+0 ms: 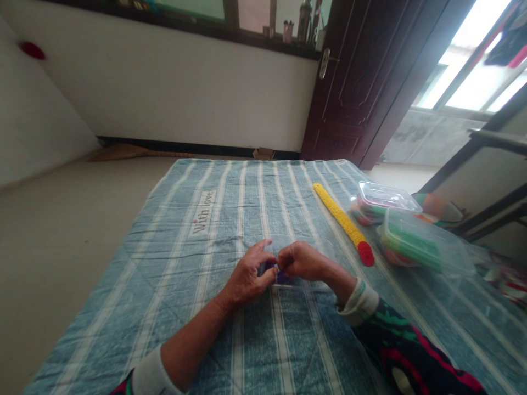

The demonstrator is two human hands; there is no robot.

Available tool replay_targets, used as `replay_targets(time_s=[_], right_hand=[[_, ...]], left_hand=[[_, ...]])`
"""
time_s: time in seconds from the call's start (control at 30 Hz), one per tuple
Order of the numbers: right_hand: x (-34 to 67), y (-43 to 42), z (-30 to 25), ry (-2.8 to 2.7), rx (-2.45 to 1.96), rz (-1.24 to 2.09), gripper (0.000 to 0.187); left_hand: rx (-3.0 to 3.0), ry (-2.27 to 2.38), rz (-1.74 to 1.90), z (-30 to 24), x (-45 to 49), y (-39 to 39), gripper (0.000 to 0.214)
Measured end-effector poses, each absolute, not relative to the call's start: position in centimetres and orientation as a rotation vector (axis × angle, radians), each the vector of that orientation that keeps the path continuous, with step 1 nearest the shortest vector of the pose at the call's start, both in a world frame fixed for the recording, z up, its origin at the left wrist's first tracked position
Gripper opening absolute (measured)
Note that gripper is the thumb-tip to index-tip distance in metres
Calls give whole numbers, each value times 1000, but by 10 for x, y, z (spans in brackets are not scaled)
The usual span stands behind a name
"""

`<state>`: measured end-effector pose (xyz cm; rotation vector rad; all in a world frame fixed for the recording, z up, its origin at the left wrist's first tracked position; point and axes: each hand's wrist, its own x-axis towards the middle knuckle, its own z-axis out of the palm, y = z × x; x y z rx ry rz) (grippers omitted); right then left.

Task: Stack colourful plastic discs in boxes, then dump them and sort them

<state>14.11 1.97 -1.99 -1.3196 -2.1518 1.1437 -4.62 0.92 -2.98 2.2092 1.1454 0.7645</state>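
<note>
Near the middle of the striped cloth lies a clear plastic container [325, 248], and both my hands are over it. A small purple piece [283, 276] shows under and between my fingers; most of it is hidden and its kind is unclear. My left hand [252, 271] has thumb and forefinger closed together at this piece, with another finger raised. Close against it, my right hand [302, 260] is curled into a pinch. What its fingertips hold is too small and hidden to make out.
A yellow crocheted strip [337, 214] with a red end lies to the right. Beyond it stand two clear plastic boxes [428, 244] [389, 196] with colourful contents. The striped cloth [173, 285] covers the table. A dark red door [349, 82] is behind.
</note>
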Motion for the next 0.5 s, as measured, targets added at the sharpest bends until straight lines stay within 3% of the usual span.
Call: replay_targets(time_s=[0.5], right_hand=[[132,18,-33,-1933,-1290,1186,13]], left_hand=[[2216,1162,748,-30,-47,11,18]])
